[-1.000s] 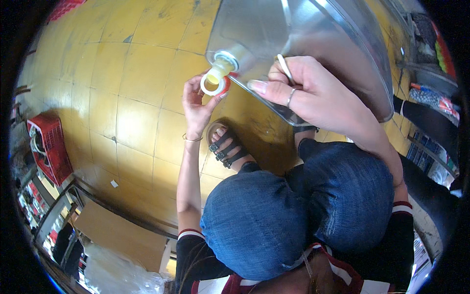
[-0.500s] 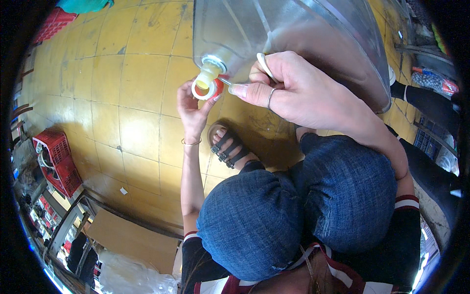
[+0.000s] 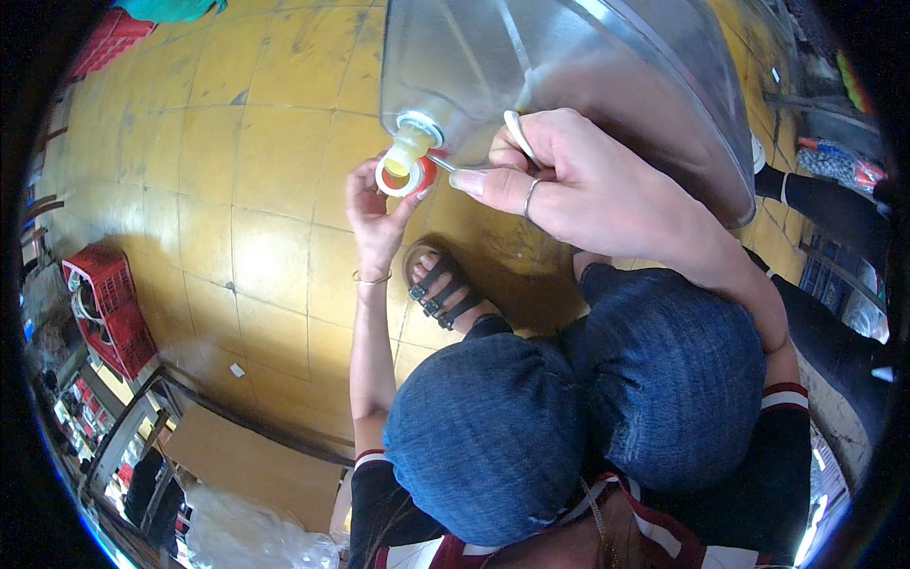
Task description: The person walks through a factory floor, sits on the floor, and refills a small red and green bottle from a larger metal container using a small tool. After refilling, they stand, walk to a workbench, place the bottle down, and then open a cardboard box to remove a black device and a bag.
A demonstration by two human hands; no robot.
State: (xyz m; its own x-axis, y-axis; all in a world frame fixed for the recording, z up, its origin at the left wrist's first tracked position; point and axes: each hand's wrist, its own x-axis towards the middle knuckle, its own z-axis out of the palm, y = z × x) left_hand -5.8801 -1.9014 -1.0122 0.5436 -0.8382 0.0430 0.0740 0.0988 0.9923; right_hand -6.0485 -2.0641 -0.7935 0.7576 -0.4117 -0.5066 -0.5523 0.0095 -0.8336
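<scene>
One large metal can (image 3: 621, 66) sits ahead; the right hand (image 3: 588, 180) grips a white-looped tool (image 3: 518, 131); the left hand (image 3: 375, 213), at the can's yellow spout (image 3: 408, 148), pinches a red-and-white ring (image 3: 427, 177). Working the ring seems the step in hand; next likely calls for steady prying.

1. The metal can (image 3: 607, 81) runs out of the picture at the top edge.
2. The right hand (image 3: 588, 180) covers most of the white-handled metal tool (image 3: 518, 130), so its kind cannot be told; whether its tip touches the red-and-white cap (image 3: 428, 177) is too small to judge.
3. Some fingertips of the left hand (image 3: 376, 220) are hidden behind that cap.
4. The person's right foot (image 3: 590, 258) is mostly hidden.
5. The turquoise cloth (image 3: 169, 9) is cut off at the upper edge.
6. The contents of the red crate (image 3: 133, 343) are too small to tell.
7. The clear plastic sheeting (image 3: 242, 536) is cut off below.
</scene>
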